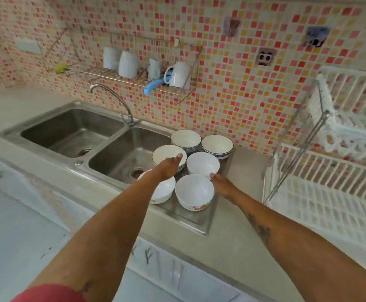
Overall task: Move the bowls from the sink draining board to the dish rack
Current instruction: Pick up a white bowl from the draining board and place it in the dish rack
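Several white bowls stand upright on the steel draining board (192, 217) right of the sink. At the back are two with blue patterns (185, 139) (217, 146). My left hand (169, 167) reaches over the near rim of the middle-left bowl (165, 152), fingers stretched out, gripping nothing that I can see. It partly covers the front-left bowl (163, 191). My right hand (222, 184) is open, its fingertips at the right rim of the front-right bowl (194, 189), just below the middle-right bowl (202, 163). The white dish rack (330, 205) stands to the right.
A double steel sink (73, 131) with a curved tap (112, 99) lies left of the board. A wall rack (138, 77) above holds white mugs and a blue utensil. A metal frame post (297, 153) of the dish rack rises between the bowls and the rack's shelves.
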Motion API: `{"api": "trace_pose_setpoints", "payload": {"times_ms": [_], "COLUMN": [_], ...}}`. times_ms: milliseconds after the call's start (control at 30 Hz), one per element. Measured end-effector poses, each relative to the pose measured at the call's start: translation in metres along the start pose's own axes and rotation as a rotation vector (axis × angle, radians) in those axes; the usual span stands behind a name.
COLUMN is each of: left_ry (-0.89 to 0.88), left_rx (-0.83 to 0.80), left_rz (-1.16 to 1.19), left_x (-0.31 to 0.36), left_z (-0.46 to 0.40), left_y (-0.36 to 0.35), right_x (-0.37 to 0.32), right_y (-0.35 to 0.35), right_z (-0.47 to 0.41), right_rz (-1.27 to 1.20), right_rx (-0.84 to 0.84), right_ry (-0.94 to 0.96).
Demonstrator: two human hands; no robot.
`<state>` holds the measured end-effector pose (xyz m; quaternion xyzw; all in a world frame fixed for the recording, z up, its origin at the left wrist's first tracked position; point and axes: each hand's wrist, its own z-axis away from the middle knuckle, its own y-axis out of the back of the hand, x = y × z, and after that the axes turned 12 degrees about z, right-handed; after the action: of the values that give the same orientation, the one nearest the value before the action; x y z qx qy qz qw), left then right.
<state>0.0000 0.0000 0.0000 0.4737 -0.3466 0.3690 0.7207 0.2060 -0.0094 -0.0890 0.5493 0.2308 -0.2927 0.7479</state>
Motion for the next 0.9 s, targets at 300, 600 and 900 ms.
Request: {"api": "trace_pose_setpoints", "payload": {"times_ms": [300,600,900], "left_ry": [-0.035,-0.066,0.041], "left_rx": [-0.206,-0.327,-0.398], "left_rz": [0.016,-0.080,-0.258], "left_x": [-0.028,-0.035,-0.038], "left_z": [-0.074,-0.102,-0.107], "left_y": [-0.016,-0.035,-0.050], "right_x": [-0.002,0.002,0.000], "right_y": [-0.025,-0.046,-0.053], "right_z": [-0.008,-0.008,-0.002], "right_rz": [-0.234,-0.309,-0.397], "right_rx": [0.227,0.288,0.391], "right_ry": [-0.282,-0.294,-0.331]}}
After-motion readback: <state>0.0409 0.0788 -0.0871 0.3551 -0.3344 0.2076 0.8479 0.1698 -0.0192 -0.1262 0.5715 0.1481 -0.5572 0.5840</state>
